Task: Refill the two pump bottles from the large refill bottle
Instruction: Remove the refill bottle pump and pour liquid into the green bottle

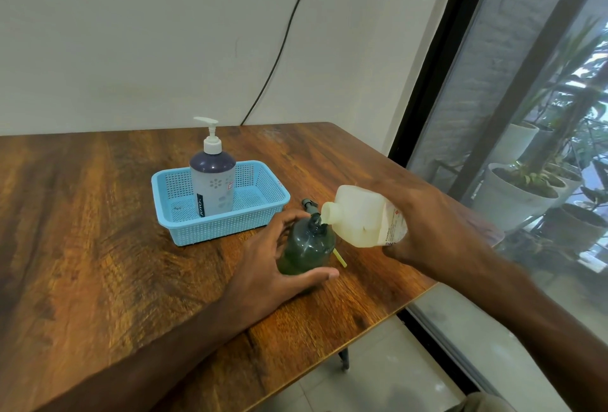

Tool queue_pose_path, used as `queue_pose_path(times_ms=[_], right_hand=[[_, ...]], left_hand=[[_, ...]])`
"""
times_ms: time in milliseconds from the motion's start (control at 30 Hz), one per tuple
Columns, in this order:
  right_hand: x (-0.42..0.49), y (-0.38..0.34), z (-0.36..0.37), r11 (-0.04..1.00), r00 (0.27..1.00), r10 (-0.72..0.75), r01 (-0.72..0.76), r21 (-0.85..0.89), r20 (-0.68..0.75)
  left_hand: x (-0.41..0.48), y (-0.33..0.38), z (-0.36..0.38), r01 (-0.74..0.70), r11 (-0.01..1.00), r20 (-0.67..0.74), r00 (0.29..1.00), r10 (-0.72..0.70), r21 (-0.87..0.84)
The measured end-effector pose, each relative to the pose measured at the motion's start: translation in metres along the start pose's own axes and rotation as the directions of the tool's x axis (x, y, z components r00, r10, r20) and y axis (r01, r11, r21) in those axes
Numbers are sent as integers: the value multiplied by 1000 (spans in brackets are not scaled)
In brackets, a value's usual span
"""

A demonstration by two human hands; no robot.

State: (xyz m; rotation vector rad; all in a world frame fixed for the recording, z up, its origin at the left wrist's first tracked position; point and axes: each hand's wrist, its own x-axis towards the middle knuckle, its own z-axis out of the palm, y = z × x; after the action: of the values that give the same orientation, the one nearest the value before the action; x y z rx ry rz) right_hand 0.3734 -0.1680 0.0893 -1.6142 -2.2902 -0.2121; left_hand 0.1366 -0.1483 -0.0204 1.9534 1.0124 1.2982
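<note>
Gripping the refill bottle (pixel 355 217) near its base, my right hand (pixel 424 224) has its fingers wrapped round it and holds it tipped on its side, mouth at the open neck of the green bottle (pixel 306 247). My left hand (pixel 269 266) curls round that bottle, thumb in front, holding it upright on the table (pixel 98 214). A dark pump (pixel 309 204) lies just behind it, a yellow tube (pixel 340 258) to its right. Further left, the second pump bottle (pixel 212 181) stands upright in a blue basket (pixel 171 210).

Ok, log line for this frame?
pour | left hand holds green bottle | right hand tips refill bottle to its mouth | pump bottle in basket
</note>
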Motion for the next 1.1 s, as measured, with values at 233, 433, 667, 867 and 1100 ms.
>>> queue_pose_path(times_ms=[233, 433, 667, 867, 1100], right_hand=[[1, 2, 1, 1000, 1000, 9, -9, -13, 6], [1, 3, 2, 1000, 1000, 4, -4, -19, 9], [2, 4, 5, 1000, 999, 24, -24, -16, 23], [2, 0, 1, 1000, 1000, -9, 9, -8, -13], [2, 0, 0, 1000, 1000, -20, 20, -7, -14]], left_hand=[[-1, 1, -1, -1, 1000, 11, 1000, 1, -2], [0, -1, -1, -1, 1000, 8, 1000, 1, -3], [-2, 0, -1, -6, 1000, -4, 1000, 6, -10], [-1, -1, 0, -5, 1000, -3, 1000, 5, -30], [0, 0, 0, -5, 1000, -2, 1000, 5, -26]])
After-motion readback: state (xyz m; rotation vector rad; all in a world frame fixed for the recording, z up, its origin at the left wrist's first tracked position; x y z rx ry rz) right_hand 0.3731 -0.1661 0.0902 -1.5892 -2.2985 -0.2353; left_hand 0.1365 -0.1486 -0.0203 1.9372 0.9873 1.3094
